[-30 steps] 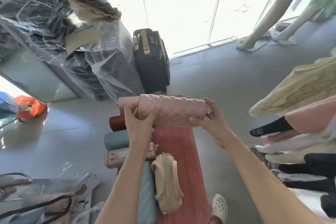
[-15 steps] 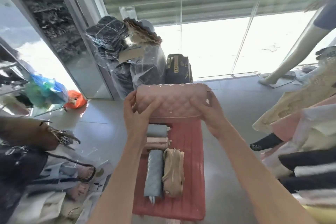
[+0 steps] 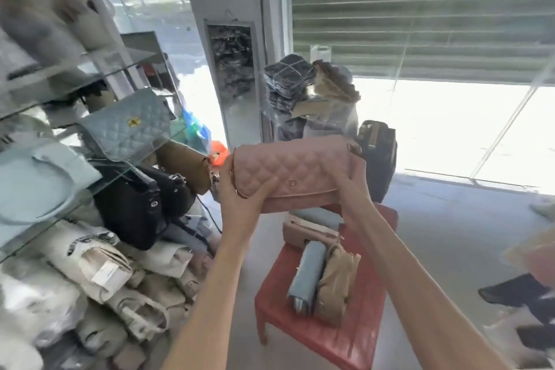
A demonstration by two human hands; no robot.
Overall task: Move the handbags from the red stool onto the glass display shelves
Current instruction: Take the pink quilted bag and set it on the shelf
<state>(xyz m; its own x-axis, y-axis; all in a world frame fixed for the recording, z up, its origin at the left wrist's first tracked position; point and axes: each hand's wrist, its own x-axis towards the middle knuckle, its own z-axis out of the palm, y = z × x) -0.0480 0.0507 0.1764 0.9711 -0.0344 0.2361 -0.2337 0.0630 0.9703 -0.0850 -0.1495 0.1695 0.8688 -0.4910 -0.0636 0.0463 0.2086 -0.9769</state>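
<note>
Low in the frame, the red stool (image 3: 354,336) still carries four handbags: blue (image 3: 306,273), tan (image 3: 336,285), beige (image 3: 309,233), another blue (image 3: 318,215). Mid-frame, the left hand (image 3: 240,189) and right hand (image 3: 353,180) grip the pink quilted handbag (image 3: 294,173) by its ends, now swung toward the glass display shelves (image 3: 126,72) at left, where a blue quilted handbag (image 3: 126,126) already sits.

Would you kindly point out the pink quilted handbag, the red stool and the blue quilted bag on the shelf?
pink quilted handbag (image 3: 295,173): head view, middle of its quilted flap.
red stool (image 3: 365,329): head view, bare seat right of the bags.
blue quilted bag (image 3: 127,129): head view, quilted front below the clasp.
</note>
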